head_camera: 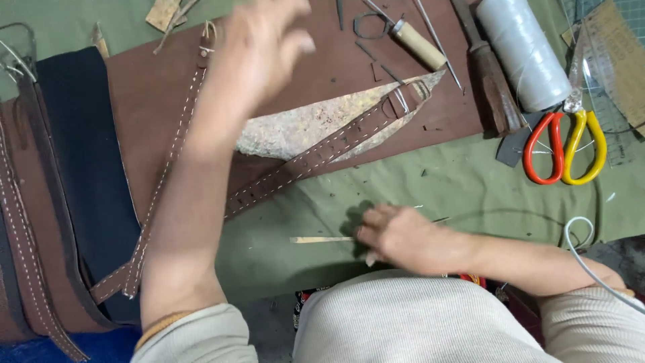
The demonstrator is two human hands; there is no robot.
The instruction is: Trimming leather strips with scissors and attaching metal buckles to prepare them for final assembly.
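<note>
The left hand (265, 44) is raised at the upper middle of the frame, above the brown leather sheet (154, 101); its fingers are loosely spread and blurred, and it grips nothing. Its forearm runs down the left centre of the frame and crosses a long stitched strap (171, 144) that lies from the upper middle down to the lower left.

The right hand (396, 235) rests low at the centre of the frame on the green cloth (443, 181), fingers curled down. It touches the end of a thin pale strip (319, 239) that points left from its fingertips (whether it pinches the strip or only presses on it, I cannot tell).

A second brown strap with punched holes (316, 158) slants from the centre up to the right, across a pale rough leather scrap (295, 128), and ends in a buckle (403, 97) near the sheet's right edge. The lower edge of the sheet runs diagonally just above the right hand, leaving a band of bare cloth between them.

At the upper right lie a spool of white thread (524, 50), a wooden-handled awl (420, 44), a dark-handled tool (494, 81) and scissors with red and yellow handles (564, 148), well apart from both hands. At the left edge, a dark panel (87, 168) and more stitched straps (23, 255) crowd the frame.
</note>
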